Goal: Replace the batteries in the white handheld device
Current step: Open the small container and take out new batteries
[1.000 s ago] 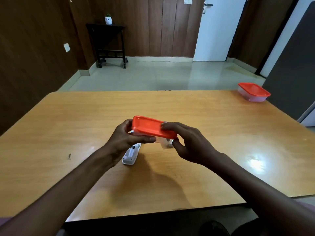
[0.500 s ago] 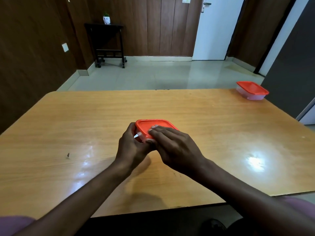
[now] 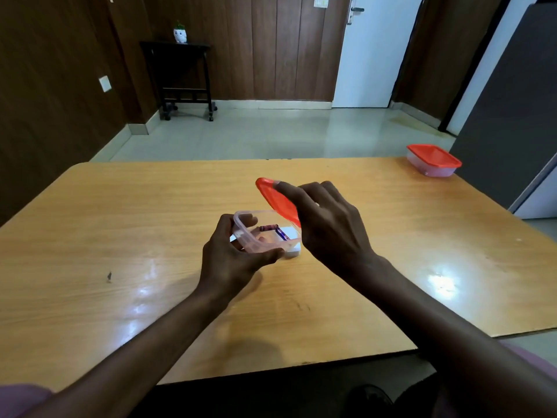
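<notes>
My left hand (image 3: 232, 260) grips a small clear plastic container (image 3: 253, 236) above the middle of the wooden table (image 3: 120, 224). My right hand (image 3: 328, 224) holds its red lid (image 3: 277, 200), lifted off and tilted up at the container's right side. Two batteries show inside the open container: a reddish one (image 3: 269, 227) and a dark purple one (image 3: 282, 234). A white object (image 3: 292, 251), likely the handheld device, shows below and behind the container, mostly hidden by it and my hands.
A second clear container with a red lid (image 3: 432, 161) sits shut at the table's far right corner, beside a grey cabinet (image 3: 512, 116). A small dark speck (image 3: 109, 276) lies on the table's left part. The near table edge runs below my forearms.
The container was shut under both hands. My right hand has since pulled the red lid up and off to the right, exposing the batteries, while my left hand keeps hold of the container.
</notes>
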Tool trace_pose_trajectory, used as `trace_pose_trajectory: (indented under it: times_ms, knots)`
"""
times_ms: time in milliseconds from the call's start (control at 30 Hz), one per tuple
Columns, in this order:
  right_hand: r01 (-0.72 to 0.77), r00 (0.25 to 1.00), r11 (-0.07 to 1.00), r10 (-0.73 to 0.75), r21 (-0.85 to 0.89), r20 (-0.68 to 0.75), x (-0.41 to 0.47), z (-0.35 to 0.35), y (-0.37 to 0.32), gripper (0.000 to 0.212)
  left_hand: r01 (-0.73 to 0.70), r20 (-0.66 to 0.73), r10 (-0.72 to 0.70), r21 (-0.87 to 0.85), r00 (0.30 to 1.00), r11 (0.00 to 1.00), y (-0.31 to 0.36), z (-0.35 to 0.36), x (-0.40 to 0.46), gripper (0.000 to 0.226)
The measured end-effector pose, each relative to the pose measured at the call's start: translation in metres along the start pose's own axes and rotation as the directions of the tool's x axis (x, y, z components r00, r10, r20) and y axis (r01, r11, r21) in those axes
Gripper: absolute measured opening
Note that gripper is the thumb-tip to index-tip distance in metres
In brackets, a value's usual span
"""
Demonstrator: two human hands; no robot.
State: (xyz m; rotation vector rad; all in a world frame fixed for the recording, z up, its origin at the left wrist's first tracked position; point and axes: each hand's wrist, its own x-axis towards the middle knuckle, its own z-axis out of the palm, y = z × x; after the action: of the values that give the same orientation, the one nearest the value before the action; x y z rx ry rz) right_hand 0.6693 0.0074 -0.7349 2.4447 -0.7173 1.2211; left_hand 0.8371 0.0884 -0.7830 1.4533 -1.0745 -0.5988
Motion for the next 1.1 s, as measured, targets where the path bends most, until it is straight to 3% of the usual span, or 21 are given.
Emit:
trace_pose_trajectory:
  times_ms: [67, 133, 167, 233, 333, 400, 533, 600, 667, 733, 800, 833, 933, 1100]
  knots:
    - [-0.073, 0.997, 0.993, 0.075, 0.09, -0.018, 0.0, 0.002, 0.011, 0.039, 0.01, -0.02, -0.01, -0.006, 1.0, 1.0, -0.001, 0.0, 0.001, 0.078]
    - [-0.288, 0.954, 0.926, 0.3, 0.245, -0.009, -0.002, 0.01, 0.026, 0.031, 0.01, -0.037, -0.01, 0.0, 0.999, 1.0, -0.001, -0.001, 0.001, 0.077]
    - [-0.432, 0.896, 0.845, 0.44, 0.314, 0.049, -0.003, 0.013, 0.034, 0.032, 0.006, -0.042, -0.005, 0.007, 0.999, 1.0, -0.001, -0.001, 0.0, 0.077]
    - [-0.701, 0.707, 0.613, 0.662, 0.364, 0.248, -0.006, 0.018, 0.048, 0.039, 0.003, -0.055, -0.002, 0.03, 0.998, 1.0, -0.002, -0.002, -0.001, 0.076]
    - [-0.911, 0.406, 0.3, 0.777, 0.285, 0.481, -0.011, 0.019, 0.057, 0.039, 0.024, -0.067, -0.023, 0.022, 0.998, 0.999, -0.002, -0.002, -0.001, 0.077]
    - [-0.946, 0.322, 0.279, 0.763, 0.164, 0.561, -0.016, 0.025, 0.058, 0.03, 0.029, -0.062, -0.028, 0.021, 0.998, 0.999, -0.003, -0.002, -0.002, 0.077]
    - [-0.874, 0.195, 0.441, 0.702, -0.203, 0.685, -0.021, 0.034, 0.052, 0.022, 0.008, -0.059, -0.007, 0.02, 0.998, 1.0, -0.004, -0.001, -0.004, 0.078]
    - [-0.81, 0.197, 0.511, 0.698, -0.286, 0.688, -0.022, 0.036, 0.048, 0.019, 0.004, -0.057, -0.003, 0.018, 0.998, 1.0, -0.004, -0.001, -0.004, 0.078]
    - [-0.796, 0.275, 0.548, 0.705, -0.256, 0.654, -0.02, 0.04, 0.046, 0.021, -0.002, -0.056, 0.003, 0.02, 0.998, 1.0, -0.005, 0.0, -0.004, 0.078]
    - [-0.903, 0.304, 0.429, 0.678, -0.024, 0.67, -0.012, 0.039, 0.039, 0.03, -0.017, -0.049, 0.018, 0.021, 0.999, 1.0, -0.005, 0.001, -0.004, 0.078]
    - [-0.963, 0.261, 0.206, 0.568, 0.173, 0.78, -0.005, 0.034, 0.03, 0.037, -0.044, -0.037, 0.045, 0.025, 0.998, 0.999, -0.005, 0.003, -0.005, 0.08]
    - [-0.966, 0.255, 0.16, 0.501, 0.201, 0.827, -0.002, 0.031, 0.026, 0.035, -0.06, -0.029, 0.06, 0.022, 0.998, 0.998, -0.004, 0.004, -0.006, 0.083]
    - [-0.95, 0.295, 0.229, 0.431, 0.212, 0.853, -0.004, 0.022, 0.022, 0.018, -0.058, 0.014, 0.058, -0.037, 0.998, 0.998, -0.004, 0.01, -0.01, 0.09]
    - [-0.915, 0.347, 0.392, 0.651, 0.093, 0.675, -0.01, 0.013, 0.051, 0.011, 0.049, 0.278, -0.017, -0.111, 0.96, 0.993, -0.006, 0.023, -0.017, 0.087]
